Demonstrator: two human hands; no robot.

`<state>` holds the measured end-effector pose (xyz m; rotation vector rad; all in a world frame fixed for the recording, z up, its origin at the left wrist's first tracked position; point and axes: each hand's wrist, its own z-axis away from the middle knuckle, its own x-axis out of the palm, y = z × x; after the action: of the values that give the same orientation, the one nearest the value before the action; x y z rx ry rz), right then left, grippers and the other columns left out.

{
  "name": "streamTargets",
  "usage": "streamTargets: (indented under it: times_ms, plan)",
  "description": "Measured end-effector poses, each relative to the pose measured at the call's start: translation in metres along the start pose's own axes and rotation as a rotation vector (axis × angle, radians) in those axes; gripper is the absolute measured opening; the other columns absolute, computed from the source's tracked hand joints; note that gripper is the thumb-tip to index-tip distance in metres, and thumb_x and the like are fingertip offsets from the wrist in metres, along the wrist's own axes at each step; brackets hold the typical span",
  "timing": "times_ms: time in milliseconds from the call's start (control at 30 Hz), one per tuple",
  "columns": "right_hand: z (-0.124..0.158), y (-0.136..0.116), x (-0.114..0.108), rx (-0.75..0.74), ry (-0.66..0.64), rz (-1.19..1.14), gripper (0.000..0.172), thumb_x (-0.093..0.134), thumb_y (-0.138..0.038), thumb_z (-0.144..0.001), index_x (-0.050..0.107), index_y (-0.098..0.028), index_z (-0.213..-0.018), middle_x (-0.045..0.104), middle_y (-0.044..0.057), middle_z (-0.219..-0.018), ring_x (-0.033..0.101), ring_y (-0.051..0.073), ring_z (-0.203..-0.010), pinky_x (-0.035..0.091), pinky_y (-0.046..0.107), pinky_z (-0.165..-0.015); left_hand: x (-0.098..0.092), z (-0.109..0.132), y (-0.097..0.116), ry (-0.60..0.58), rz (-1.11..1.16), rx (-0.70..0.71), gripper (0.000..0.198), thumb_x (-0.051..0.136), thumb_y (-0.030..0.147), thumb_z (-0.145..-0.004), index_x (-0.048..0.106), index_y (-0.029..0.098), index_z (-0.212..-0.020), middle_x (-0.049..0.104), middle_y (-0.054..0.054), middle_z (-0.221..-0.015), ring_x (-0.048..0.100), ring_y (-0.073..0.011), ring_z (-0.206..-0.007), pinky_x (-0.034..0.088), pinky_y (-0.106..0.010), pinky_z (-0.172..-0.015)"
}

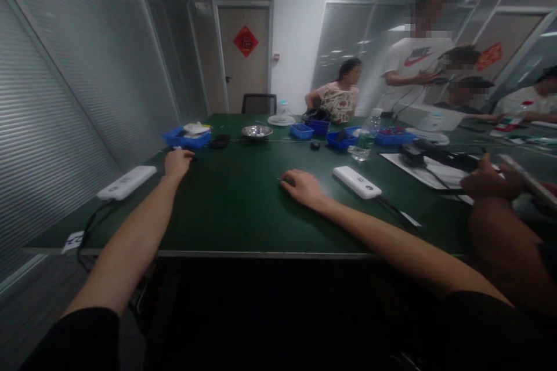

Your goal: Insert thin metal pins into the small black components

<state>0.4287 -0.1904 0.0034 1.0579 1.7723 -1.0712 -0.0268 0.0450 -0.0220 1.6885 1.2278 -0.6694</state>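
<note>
My left hand (pixel 176 163) is on the left of the green table (pixel 235 208), just short of a blue basket (pixel 187 138) with white and yellow things in it. Its fingers are curled together; a small dark spot shows below the fingertips, too blurred to name. Near the middle of the table rests my right hand (pixel 303 187), palm down. Its fingers are bent round a small dark thing with a thin tip (pixel 287 181), whose kind I cannot make out. A shiny metal bowl (pixel 257 133) stands farther back, between the two hands.
White cabled devices lie outside my left forearm (pixel 127 182) and beyond my right forearm (pixel 357 182). A water bottle (pixel 362 145), blue baskets (pixel 301 130) and a black mouse (pixel 315 145) stand farther back. At right, a co-worker's hand (pixel 491 179) is beside a phone-like object. Other people are behind.
</note>
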Motion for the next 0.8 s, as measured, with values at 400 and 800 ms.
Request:
streamTargets:
  times_ms: [400, 800]
  plan:
    - [0.001, -0.004, -0.004, 0.002, -0.018, -0.009, 0.026, 0.058, -0.041, -0.102, 0.071, -0.026, -0.12, 0.071, 0.006, -0.116, 0.066, 0.021, -0.098, 0.048, 0.029, -0.08, -0.001, 0.002, 0.008, -0.028, -0.077, 0.064, 0.037, 0.061, 0.016, -0.088, 0.08, 0.017, -0.119, 0.075, -0.016, -0.119, 0.067, -0.0337, -0.114, 0.05, -0.042, -0.106]
    - [-0.002, 0.001, 0.002, -0.006, -0.01, 0.022, 0.026, 0.058, -0.041, -0.102, 0.071, -0.028, -0.119, 0.071, 0.005, -0.114, 0.066, 0.021, -0.095, 0.046, 0.029, -0.078, -0.004, 0.004, 0.014, -0.016, -0.041, -0.047, 0.034, 0.066, 0.032, -0.088, 0.082, 0.018, -0.115, 0.077, -0.016, -0.114, 0.07, -0.0342, -0.107, 0.054, -0.041, -0.099]
